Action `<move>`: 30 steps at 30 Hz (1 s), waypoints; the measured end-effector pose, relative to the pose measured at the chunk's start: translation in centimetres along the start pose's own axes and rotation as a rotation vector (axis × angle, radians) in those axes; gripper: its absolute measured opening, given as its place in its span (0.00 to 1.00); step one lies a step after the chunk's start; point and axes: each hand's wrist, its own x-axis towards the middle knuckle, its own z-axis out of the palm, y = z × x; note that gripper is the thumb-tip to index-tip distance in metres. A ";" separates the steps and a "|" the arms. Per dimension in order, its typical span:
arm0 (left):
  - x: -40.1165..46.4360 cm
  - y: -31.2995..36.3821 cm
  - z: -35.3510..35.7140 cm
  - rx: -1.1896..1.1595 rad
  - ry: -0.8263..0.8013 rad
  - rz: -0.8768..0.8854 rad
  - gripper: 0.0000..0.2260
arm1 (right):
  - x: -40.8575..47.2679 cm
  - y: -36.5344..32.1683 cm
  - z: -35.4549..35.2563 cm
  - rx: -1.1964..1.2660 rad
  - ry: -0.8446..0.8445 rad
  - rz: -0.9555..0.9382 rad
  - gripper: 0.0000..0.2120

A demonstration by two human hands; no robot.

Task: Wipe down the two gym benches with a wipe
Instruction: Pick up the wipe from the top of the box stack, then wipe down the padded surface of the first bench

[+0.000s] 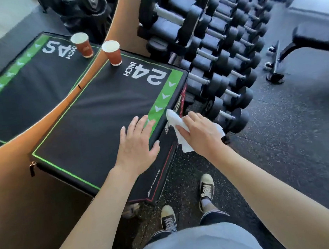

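Right hand is gripping a crumpled white wipe against the black box's 3 o'clock edge; left hand is lying flat, fingers spread, on top

The black padded box has a thin green outline, a green band with white arrowheads and white "24 INCH" print, the wipe is white, the paper cup is red-brown (white inside), and the floor is black with pale speckles.
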 end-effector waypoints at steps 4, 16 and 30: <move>-0.1 4.6 0.4 -0.025 -0.015 0.141 0.30 | -5.5 2.8 -2.6 -0.059 0.048 0.146 0.20; -4.0 25.0 5.5 -0.035 -0.082 0.461 0.30 | -26.5 14.7 -8.3 -0.136 0.219 0.499 0.20; -14.9 49.9 12.8 -0.132 -0.151 0.563 0.29 | -53.4 28.5 -12.3 -0.087 0.311 0.703 0.16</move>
